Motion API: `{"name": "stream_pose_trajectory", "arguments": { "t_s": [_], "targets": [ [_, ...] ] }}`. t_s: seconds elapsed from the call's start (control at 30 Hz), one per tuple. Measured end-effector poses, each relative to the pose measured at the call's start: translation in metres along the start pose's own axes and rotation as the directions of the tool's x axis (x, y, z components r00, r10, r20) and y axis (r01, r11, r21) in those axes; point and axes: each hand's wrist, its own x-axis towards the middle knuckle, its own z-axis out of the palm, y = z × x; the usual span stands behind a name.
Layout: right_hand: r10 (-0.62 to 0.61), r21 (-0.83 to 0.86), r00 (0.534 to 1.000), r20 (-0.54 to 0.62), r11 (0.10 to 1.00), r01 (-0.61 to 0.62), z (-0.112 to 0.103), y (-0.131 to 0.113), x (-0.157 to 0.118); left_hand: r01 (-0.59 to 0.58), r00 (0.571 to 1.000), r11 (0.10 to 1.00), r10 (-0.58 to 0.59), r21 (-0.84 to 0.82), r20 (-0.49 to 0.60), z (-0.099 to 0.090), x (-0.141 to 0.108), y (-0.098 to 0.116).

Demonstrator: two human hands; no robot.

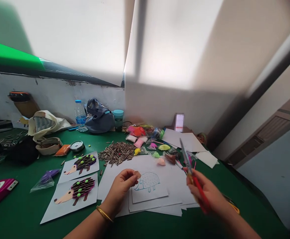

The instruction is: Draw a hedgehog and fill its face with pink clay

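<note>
My left hand [122,186] is closed in a pinch above the paper, holding a small pale peach-coloured piece [136,174], perhaps modelling clay. In my right hand [207,189] is a pair of scissors [188,162] with red handles, its blades pointing up and away from me; motion blurs them a little. Between both hands lies a card with a hedgehog drawing [148,182] in blue-green line, on a stack of white paper [157,205]. To the left are two hedgehog pictures, one nearer [76,192] and one farther [81,164], made of clay, seeds and green balls.
A pile of sunflower seeds [118,152] lies behind the paper. Several clay lumps and packets [138,132] sit beside it, with a peach lump [161,161] nearest. A bag [99,116], bottle [79,113] and cup [118,119] stand along the wall. Purple clay [47,177] lies left.
</note>
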Motion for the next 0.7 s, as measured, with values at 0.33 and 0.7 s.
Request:
{"name": "stream_pose_trajectory", "arguments": {
  "t_s": [0.33, 0.7],
  "targets": [
    [-0.039, -0.042, 0.912, 0.408, 0.997, 0.062, 0.077, -0.042, -0.008, -0.020, 0.998, 0.991, 0.027, -0.136, 0.049, -0.002, -0.004, 0.006],
    [-0.095, -0.070, 0.895, 0.436, 0.988, 0.139, 0.088, -0.047, -0.007, -0.018, 0.996, 0.971, 0.037, -0.240, 0.076, 0.001, -0.006, 0.001]
  ]
}}
